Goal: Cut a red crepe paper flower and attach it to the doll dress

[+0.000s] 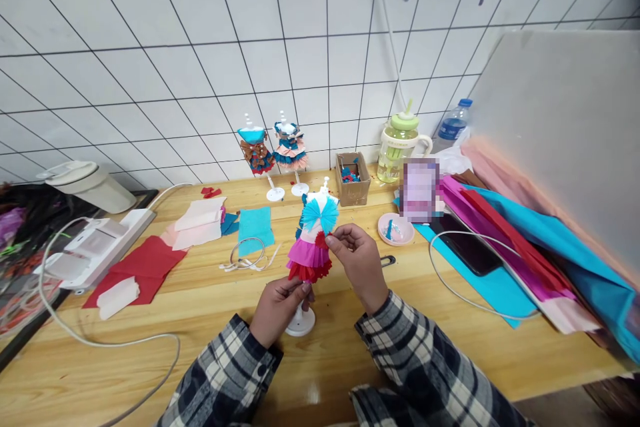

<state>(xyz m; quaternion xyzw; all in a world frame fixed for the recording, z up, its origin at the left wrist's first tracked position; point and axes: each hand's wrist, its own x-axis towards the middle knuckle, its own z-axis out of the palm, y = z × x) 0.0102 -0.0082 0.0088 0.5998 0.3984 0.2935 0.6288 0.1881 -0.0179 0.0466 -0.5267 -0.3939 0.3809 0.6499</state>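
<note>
A small white dress form (311, 230) stands upright on a round white base (301, 322). It wears a blue pleated paper bodice (321, 215), a magenta ruffle (310, 253) and a red ruffle (311, 272) beneath it. My left hand (281, 307) is closed around the stand just under the red ruffle. At the form's waist, the thumb and fingers of my right hand (356, 260) pinch a small red pleated paper piece (321, 239), which touches the form's right side.
Two dressed forms (256, 152) (290, 150) stand near the tiled wall, beside a cardboard box (353, 180). Left lie paper sheets (145, 263), a cord and a power strip (107, 250). Right are a pink dish (396, 229), a bottle (397, 150), a phone (467, 245) and coloured paper (510, 233).
</note>
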